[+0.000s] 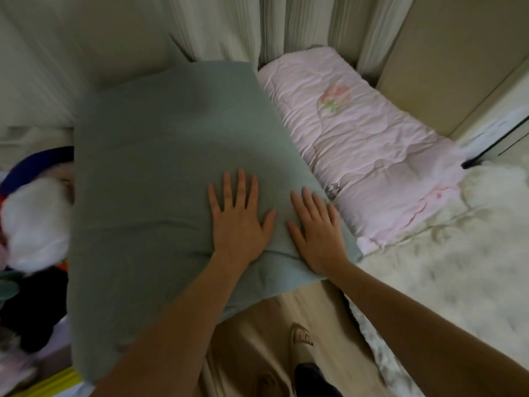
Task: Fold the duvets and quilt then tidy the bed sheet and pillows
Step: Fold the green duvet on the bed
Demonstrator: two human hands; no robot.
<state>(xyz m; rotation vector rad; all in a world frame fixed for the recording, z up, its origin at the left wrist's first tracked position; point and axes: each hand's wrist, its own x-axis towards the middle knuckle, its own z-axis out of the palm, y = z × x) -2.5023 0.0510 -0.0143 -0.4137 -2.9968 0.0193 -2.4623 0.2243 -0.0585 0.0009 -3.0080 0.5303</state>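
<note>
Head view: both hands, left (239, 222) and right (317, 233), press flat, fingers spread, on the green pillow (160, 173); pink quilt (363, 156) looks folded, sheet (446, 270) still rumpled.

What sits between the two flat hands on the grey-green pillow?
Head view: only bare fabric of the grey-green pillow shows between the left hand and right hand; the thumbs don't touch.

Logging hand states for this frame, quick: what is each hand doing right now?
Left hand: open, fingers spread, palm flat on the green pillow.
Right hand: open, flat on the same pillow near its right edge; holding nothing.
</note>
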